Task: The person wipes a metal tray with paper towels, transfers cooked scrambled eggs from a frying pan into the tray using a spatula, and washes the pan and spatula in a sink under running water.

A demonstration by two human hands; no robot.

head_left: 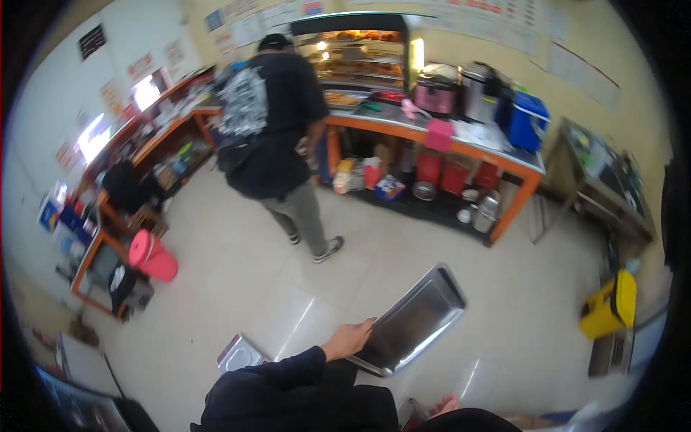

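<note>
My left hand (349,340) grips a rectangular metal tray (414,324) by its near left edge. The tray is tilted, its shiny inner face turned up toward me, and no food shows on it. Low in the view, close to my body, is my right hand (445,405); its fingers look loosely apart and nothing shows in them, though my dark sleeve hides part of the hand. A shiny metal edge (414,410) appears just left of it.
A person in black (277,122) stands facing a lit food display case (353,57). An orange-framed table (518,194) carries a pink cooker (435,90) and a blue cooler box (529,121). A yellow bin (610,306), a red bin (152,257) and a scale-like device (241,355) are nearby.
</note>
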